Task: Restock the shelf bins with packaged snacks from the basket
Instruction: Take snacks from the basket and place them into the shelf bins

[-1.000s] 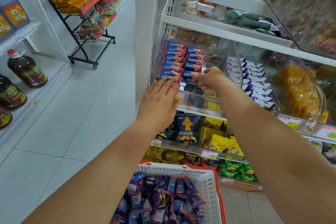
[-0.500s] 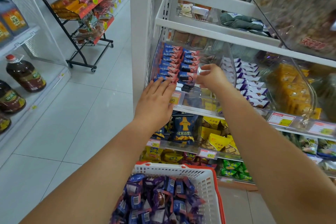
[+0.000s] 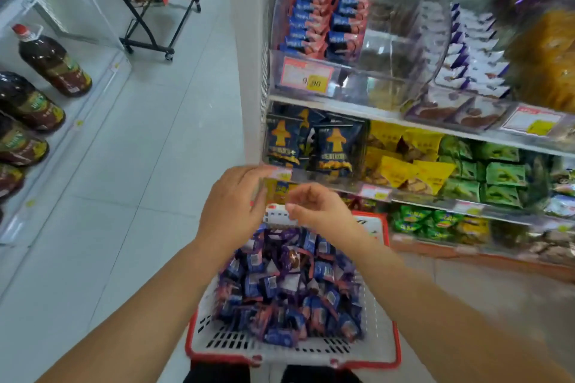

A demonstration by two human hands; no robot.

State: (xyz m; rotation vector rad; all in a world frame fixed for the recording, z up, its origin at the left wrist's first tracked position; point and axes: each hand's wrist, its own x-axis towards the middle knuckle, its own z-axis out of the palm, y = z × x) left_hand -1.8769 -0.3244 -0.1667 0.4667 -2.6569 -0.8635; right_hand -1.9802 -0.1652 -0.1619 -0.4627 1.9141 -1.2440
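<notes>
A white basket with a red rim (image 3: 382, 348) stands on the floor below me, heaped with several blue and purple snack packs (image 3: 289, 283). Both hands hover over its far end. My left hand (image 3: 233, 205) has its fingers extended and relaxed, holding nothing. My right hand (image 3: 317, 208) hangs with loosely curled fingers and looks empty. Up on the shelf, a clear bin (image 3: 280, 22) holds two neat rows of blue-and-red snack packs (image 3: 326, 19), with a price tag on its front.
More clear bins of white-purple packs (image 3: 473, 53) and yellow snacks sit to the right. Lower shelves carry dark blue bags (image 3: 311, 143), yellow and green packs. Oil bottles (image 3: 53, 62) line a low shelf on the left, and a black wheeled rack (image 3: 149, 6) stands behind on the tiled floor.
Both hands have left the upper clear bin and dropped down to just above the basket. The view has tilted downward with them.
</notes>
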